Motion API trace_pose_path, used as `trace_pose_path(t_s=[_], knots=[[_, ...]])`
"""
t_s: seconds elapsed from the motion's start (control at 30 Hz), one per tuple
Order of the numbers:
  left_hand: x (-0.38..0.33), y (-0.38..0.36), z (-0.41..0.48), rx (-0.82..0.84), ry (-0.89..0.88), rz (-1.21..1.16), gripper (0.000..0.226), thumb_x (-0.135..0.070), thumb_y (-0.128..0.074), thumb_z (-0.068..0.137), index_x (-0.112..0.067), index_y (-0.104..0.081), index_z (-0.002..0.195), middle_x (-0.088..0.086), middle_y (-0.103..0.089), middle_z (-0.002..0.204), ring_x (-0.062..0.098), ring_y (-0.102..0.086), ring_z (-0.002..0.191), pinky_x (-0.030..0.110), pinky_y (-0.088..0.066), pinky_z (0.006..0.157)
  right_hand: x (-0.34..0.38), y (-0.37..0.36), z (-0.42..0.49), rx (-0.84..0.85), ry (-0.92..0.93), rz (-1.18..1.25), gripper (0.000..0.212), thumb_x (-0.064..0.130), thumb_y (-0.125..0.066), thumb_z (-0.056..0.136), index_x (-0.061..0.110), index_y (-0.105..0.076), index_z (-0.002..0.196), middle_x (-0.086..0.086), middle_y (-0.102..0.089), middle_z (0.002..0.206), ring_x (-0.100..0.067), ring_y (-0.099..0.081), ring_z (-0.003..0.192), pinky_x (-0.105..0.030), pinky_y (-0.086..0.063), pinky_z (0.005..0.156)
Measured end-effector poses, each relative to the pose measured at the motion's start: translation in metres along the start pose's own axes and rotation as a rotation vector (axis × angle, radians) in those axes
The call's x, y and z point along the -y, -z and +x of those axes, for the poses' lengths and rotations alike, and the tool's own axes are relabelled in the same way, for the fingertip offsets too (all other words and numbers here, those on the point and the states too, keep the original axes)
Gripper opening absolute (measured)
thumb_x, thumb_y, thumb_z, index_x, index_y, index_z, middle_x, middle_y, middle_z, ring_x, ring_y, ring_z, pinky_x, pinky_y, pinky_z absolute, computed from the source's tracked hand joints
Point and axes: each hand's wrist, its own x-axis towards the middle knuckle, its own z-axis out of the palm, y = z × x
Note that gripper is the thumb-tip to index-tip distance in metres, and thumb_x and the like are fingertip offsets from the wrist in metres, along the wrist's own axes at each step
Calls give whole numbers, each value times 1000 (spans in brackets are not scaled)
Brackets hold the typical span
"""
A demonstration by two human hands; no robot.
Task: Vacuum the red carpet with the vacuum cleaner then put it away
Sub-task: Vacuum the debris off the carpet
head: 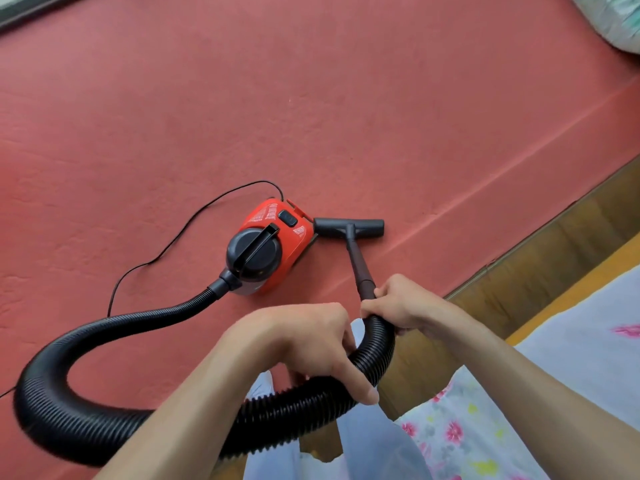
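A small red and black vacuum cleaner (pixel 268 245) sits on the red carpet (pixel 311 98). Its thick black ribbed hose (pixel 86 410) loops left and back toward me. My left hand (pixel 304 344) grips the hose near its end. My right hand (pixel 405 306) holds the joint where the hose meets the dark wand (pixel 358 261). The wand runs down to a T-shaped floor nozzle (pixel 349 227) lying on the carpet right beside the vacuum body.
A thin black power cord (pixel 180 230) trails left from the vacuum. A wooden bed frame (pixel 540 258) with a floral sheet (pixel 571 375) runs along the right. A pale bundle (pixel 613 19) lies at the top right, a dark wall edge (pixel 31 8) at the top left.
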Motion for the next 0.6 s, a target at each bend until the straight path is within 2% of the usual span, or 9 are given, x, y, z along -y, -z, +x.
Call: trace_pose_path(t_s=[0.13, 0.2, 0.27, 0.33, 0.4, 0.47, 0.6], knots=[[7, -4, 36, -176, 45, 51, 41, -43, -81, 75, -10, -73, 98, 8, -76, 89, 21, -72, 75, 36, -60, 73, 7, 10, 39, -106, 37, 17, 16, 17, -69, 76, 10, -56, 71, -9, -53, 59, -22, -45, 46, -25, -36, 45], [19, -13, 61, -296, 74, 40, 41, -45, -78, 75, -15, -69, 100, 5, -74, 89, 22, -72, 80, 40, -61, 78, 9, 13, 62, -160, 54, 19, 15, 17, -69, 76, 10, -56, 73, -11, -55, 65, -23, -47, 49, -25, -37, 45], [29, -23, 84, -421, 86, 9, 39, -46, -74, 75, -20, -64, 102, 1, -71, 89, 21, -70, 80, 43, -60, 78, 12, 12, 80, -226, 74, 15, 15, 20, -67, 79, 9, -59, 83, -12, -59, 76, -25, -51, 56, -24, -37, 46], [33, -28, 97, -557, 52, -5, 37, -44, -71, 78, -25, -63, 108, -1, -69, 89, 21, -68, 81, 40, -59, 77, 14, 11, 92, -353, 112, -9, 24, 26, -63, 83, 8, -62, 99, -13, -64, 94, -31, -60, 78, -31, -45, 58], [34, -31, 100, -677, -10, -4, 35, -38, -68, 81, -30, -60, 115, -3, -68, 90, 23, -66, 83, 37, -57, 76, 17, 13, 92, -499, 140, 5, 26, 27, -59, 85, 10, -64, 103, -15, -67, 101, -35, -63, 93, -39, -51, 73], [37, -34, 96, -737, -68, -1, 37, -33, -66, 83, -34, -57, 119, -5, -67, 90, 23, -65, 83, 37, -55, 74, 19, 15, 85, -559, 139, 61, 27, 28, -58, 85, 11, -67, 104, -14, -68, 103, -35, -62, 97, -40, -51, 79], [58, -46, 80, -738, -92, 91, 39, -32, -62, 86, -39, -51, 123, -8, -64, 89, 21, -62, 84, 33, -49, 68, 10, 0, 64, -526, 86, 104, 41, 28, -62, 87, 6, -64, 121, -12, -66, 114, -30, -60, 97, -37, -49, 84]])
